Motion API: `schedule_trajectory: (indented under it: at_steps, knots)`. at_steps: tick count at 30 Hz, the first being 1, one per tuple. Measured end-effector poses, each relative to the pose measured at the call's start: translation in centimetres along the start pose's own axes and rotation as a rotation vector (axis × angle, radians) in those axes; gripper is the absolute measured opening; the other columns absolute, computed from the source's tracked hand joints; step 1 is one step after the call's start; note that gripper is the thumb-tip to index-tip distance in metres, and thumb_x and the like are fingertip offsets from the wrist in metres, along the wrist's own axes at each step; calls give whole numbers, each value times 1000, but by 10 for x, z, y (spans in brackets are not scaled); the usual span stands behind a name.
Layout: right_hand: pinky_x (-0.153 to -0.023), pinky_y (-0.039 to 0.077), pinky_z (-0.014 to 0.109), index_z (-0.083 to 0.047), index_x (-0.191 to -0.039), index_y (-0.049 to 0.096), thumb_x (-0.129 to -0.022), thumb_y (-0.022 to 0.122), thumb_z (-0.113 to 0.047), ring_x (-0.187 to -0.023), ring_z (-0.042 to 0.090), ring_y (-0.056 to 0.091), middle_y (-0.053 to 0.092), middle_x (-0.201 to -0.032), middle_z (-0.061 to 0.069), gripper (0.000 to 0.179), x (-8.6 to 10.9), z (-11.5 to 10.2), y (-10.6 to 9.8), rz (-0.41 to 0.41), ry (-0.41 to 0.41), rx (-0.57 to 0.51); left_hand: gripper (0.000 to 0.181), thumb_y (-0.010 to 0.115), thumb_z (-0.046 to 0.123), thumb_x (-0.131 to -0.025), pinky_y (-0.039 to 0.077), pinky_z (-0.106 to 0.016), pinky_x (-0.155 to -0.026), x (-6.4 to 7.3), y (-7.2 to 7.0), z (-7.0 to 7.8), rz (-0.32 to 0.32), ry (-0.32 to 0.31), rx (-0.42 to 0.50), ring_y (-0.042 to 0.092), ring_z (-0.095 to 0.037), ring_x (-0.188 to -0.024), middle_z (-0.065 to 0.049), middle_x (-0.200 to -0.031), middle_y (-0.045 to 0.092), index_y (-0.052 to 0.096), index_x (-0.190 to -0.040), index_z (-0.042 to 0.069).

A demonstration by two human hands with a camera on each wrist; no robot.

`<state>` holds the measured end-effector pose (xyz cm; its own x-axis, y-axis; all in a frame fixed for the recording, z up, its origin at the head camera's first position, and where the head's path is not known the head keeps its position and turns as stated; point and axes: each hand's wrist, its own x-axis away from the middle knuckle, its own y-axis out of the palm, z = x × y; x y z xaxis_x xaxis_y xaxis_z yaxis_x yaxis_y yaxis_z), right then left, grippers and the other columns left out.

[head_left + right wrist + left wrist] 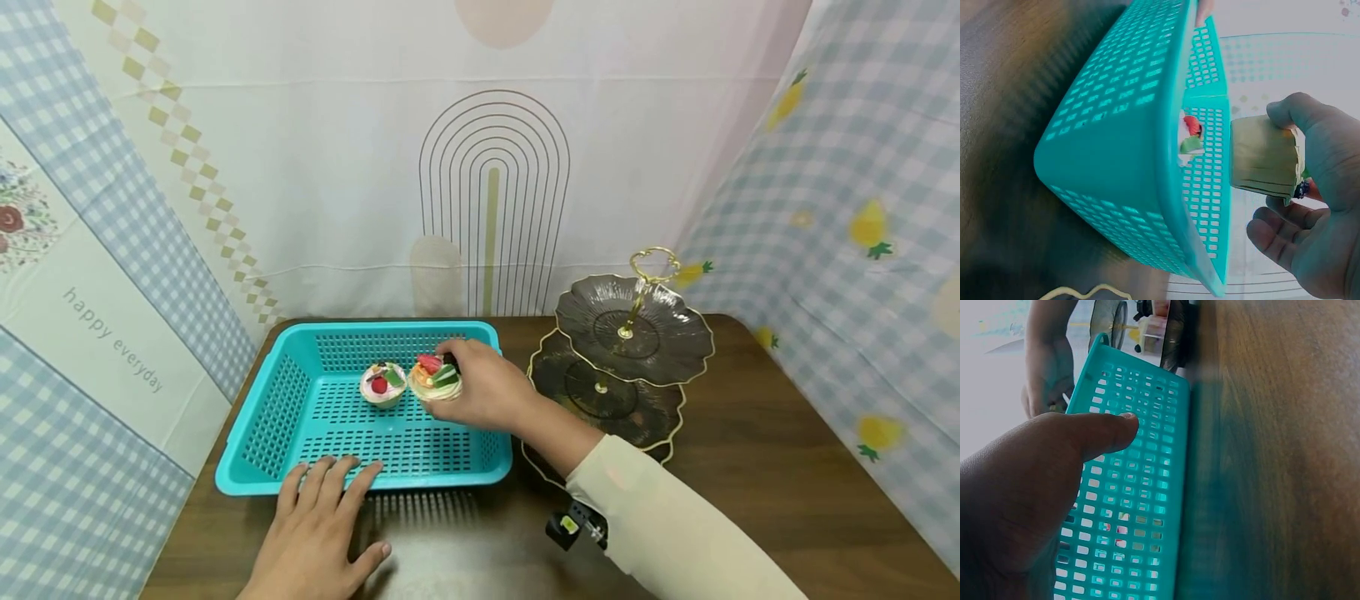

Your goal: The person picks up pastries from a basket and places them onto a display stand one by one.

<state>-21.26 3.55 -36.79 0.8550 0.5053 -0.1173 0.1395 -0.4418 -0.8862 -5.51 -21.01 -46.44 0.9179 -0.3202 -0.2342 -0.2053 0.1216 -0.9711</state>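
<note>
My right hand (pixel 491 387) pinches a fruit-topped cupcake (pixel 437 379) between thumb and fingers, over the right part of a turquoise plastic basket (pixel 360 482). In the right wrist view, this cupcake's pale wrapper (pixel 1263 156) is level with the basket's rim or above it. A second cupcake (pixel 382 385), with pink cream, a red berry and a green piece on top, sits inside the basket to the left. My left hand (pixel 318 521) lies at the basket's near rim, its fingers spread and fairly straight. Its thumb (pixel 1110 432) overlaps the perforated wall in the left wrist view.
To the basket's right stands a tiered stand with dark, gold-edged scalloped plates (pixel 592 292) and a gold handle (pixel 656 265). Everything rests on a dark wooden table (pixel 780 475). Patterned cloth (pixel 345 167) hangs behind and on both sides.
</note>
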Motion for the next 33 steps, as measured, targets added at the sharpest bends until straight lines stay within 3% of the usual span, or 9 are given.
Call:
schedule_trajectory:
  at_steps: [16,28,33]
  knots:
    - [-79,54,37,-19,-137,59,-78,82,-56,-107,15,55,61,-123,-1,74,44,14,-33,102,-25,28,94,74,69,-79,18,-61,-111,-1,2,1,19,0,7,37,-39,-134,-13,-147,44,44,-154,21]
    - [-91,51,38,-13,-135,60,-76,87,-44,-109,17,56,61,-121,1,73,70,40,-46,138,-50,-32,94,76,67,-77,20,-60,-110,1,4,-1,87,28,-1,37,-38,-132,-13,-145,46,44,-153,20]
    - [-79,54,36,-18,-140,55,-76,88,-45,-96,15,60,62,-118,1,77,85,50,-50,124,25,-35,94,76,67,-77,20,-60,-110,0,4,-1,72,27,-1,37,-38,-133,-13,-145,46,45,-152,20]
